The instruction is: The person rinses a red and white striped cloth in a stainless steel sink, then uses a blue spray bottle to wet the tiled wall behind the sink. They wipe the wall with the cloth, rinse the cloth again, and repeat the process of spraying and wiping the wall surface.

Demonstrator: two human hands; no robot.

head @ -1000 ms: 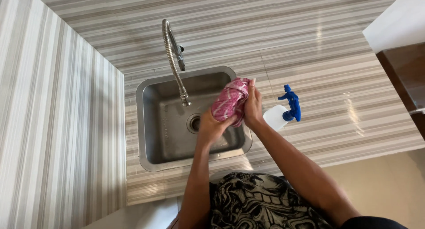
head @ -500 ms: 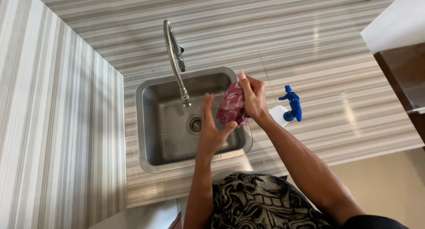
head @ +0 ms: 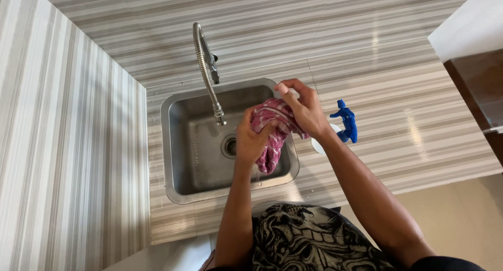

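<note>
Over the steel sink [head: 181,145], both of my hands hold a pink checked cloth [head: 272,137]. My left hand [head: 251,137] grips the cloth's left side, with its lower end hanging down into the basin. My right hand [head: 304,108] pinches the top of the cloth from the right, fingers curled over it. The coiled metal faucet [head: 206,72] arches over the basin just left of the hands. The drain [head: 229,146] shows below the faucet tip.
A spray bottle with a blue trigger head [head: 346,125] stands on the striped counter [head: 408,114] right of the sink, close to my right wrist. A striped wall runs along the left. A dark wooden cabinet [head: 479,87] is at the far right.
The hands have come back together on the cloth after the left hand opened beside it. The cloth now hangs lower, bunched between both hands above the basin.
</note>
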